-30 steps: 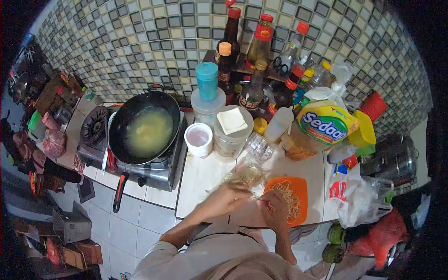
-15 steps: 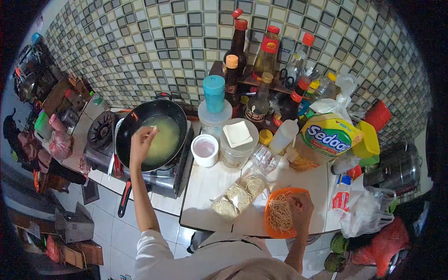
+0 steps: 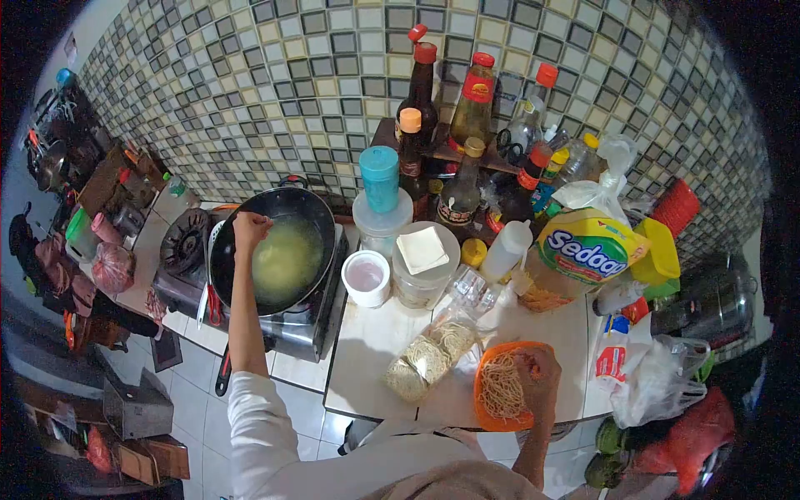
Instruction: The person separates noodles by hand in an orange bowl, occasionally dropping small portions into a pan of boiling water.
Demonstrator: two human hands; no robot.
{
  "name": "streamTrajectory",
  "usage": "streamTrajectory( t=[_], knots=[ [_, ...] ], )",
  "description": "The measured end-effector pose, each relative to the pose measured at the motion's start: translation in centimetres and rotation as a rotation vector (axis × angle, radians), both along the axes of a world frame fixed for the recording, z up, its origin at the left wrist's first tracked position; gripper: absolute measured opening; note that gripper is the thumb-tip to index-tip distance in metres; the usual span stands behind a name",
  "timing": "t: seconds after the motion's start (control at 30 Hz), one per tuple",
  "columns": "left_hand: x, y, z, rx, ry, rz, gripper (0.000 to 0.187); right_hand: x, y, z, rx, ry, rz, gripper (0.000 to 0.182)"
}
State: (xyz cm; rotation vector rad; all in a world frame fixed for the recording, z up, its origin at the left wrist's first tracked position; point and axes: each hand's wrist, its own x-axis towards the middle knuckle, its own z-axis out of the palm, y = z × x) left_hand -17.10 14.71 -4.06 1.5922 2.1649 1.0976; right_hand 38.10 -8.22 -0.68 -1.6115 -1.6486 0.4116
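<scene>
My left hand [image 3: 251,228] is over the left side of a black frying pan [image 3: 327,221], its fingers pinched together; whatever is between them is too small to make out. Pale yellowish liquid [image 3: 287,260] lies in the pan, which rests on a gas stove [image 3: 307,333]. At the counter's front edge, my right hand [image 3: 542,379] is closed over the right rim of an orange plastic basket [image 3: 479,400], fingertips bent inward. Thin tan noodles [image 3: 502,383] lie in it beside those fingers. A clear pack of round dried noodle cakes [image 3: 429,358] is left of the basket.
Behind the noodle pack stand a white cup [image 3: 366,279], a clear tub [image 3: 425,283] with a white block on its lid, and a blue container [image 3: 380,179]. Sauce bottles [image 3: 473,100] line the wall. A yellow Sedaap bag [image 3: 587,246] and plastic bags [image 3: 658,383] fill the right side.
My left hand has moved left and slightly back, from nearer the pan's middle toward its left rim. My right hand stays at the basket. The view has shifted slightly.
</scene>
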Motion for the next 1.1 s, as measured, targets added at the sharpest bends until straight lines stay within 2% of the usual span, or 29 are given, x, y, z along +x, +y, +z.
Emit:
streamTrajectory(
  t=[0.1, 0.17, 0.3, 0.33, 0.4, 0.47, 0.5, 0.6, 0.63, 0.67, 0.7, 0.73, 0.8, 0.83, 0.9, 0.93, 0.97, 1.0, 1.03, 1.1],
  knots=[
    [-0.6, 1.8, -1.0, 0.044, 0.077, 0.007, 0.013, 0.0, -0.1, 0.2, -0.013, 0.02, -0.004, 0.013],
    [-0.9, 2.9, -1.4, 0.071, 0.316, 0.126, 0.017, -0.2, -0.3, 0.9, -0.049, 0.027, -0.022, 0.013],
    [-2.0, 4.5, -2.3, -0.022, 0.31, 0.076, 0.021, -0.1, -0.4, 0.3, -0.067, 0.035, -0.043, 0.014],
    [-2.8, 5.2, -3.2, -0.029, 0.41, 0.092, 0.019, 0.1, -0.5, 0.3, -0.068, 0.038, -0.047, 0.014],
    [-3.2, 5.6, -3.8, -0.035, 0.513, 0.106, 0.018, 0.2, -0.7, 0.2, -0.207, 0.047, -0.064, 0.014],
    [-1.8, 4.3, -2.7, 0.154, 0.423, 0.121, 0.02, 0.3, -0.8, -0.1, -0.161, -0.01, -0.054, 0.014],
    [-0.9, 3.7, -1.8, 0.152, 0.425, 0.121, 0.02, 0.3, -0.8, -0.2, -0.111, -0.07, -0.044, 0.014],
    [2.7, 1.3, 1.7, 0.294, 0.306, 0.222, 0.027, 0.7, -1.1, -0.7, -0.133, -0.016, -0.04, 0.017],
    [4.1, 0.0, 3.0, 0.379, 0.055, 0.156, 0.029, 0.8, -1.1, -0.6, -0.137, -0.016, -0.047, 0.017],
    [5.7, -1.6, 4.3, 0.454, -0.2, 0.086, 0.03, 1.0, -0.9, -0.4, -0.272, -0.038, -0.06, 0.021],
    [7.5, -3.5, 6.1, 0.398, -0.265, 0.06, 0.03, 1.3, -1.2, -0.3, -0.41, -0.059, -0.08, 0.025],
    [9.1, -5.2, 6.9, 0.46, -0.352, -0.025, 0.029, 1.9, -1.6, -1.5, -0.422, -0.06, -0.107, 0.025],
    [13.0, -9.1, 8.6, 0.5, -0.304, -0.095, 0.029, 3.5, -2.5, -4.9, -0.258, -0.296, -0.001, 0.03],
    [14.9, -10.8, 8.8, 0.518, -0.321, -0.089, 0.028, 3.2, -2.9, -4.3, -0.274, -0.301, -0.036, 0.03],
    [18.6, -14.2, 9.0, 0.582, -0.295, -0.145, 0.028, 1.8, -2.6, -2.8, -0.457, -0.213, -0.011, 0.035],
    [19.9, -15.7, 8.7, 0.62, -0.264, -0.173, 0.028, 2.2, -2.9, -3.3, -0.469, -0.215, -0.035, 0.035],
    [22.0, -17.3, 9.1, 0.6, -0.327, -0.193, 0.029, 2.7, -3.0, -4.4, -0.342, -0.26, -0.025, 0.034],
    [22.9, -18.4, 8.6, 0.608, -0.207, -0.225, 0.031, 3.0, -3.0, -4.9, -0.213, -0.306, -0.008, 0.034],
    [24.1, -18.9, 8.6, 0.674, -0.219, -0.34, 0.034, 3.1, -3.2, -4.3, -0.22, -0.309, -0.014, 0.034],
    [27.2, -19.9, 8.3, 0.638, -0.402, -0.427, 0.036, 2.9, -3.3, -2.4, -0.246, -0.076, -0.066, 0.031]
  ],
)
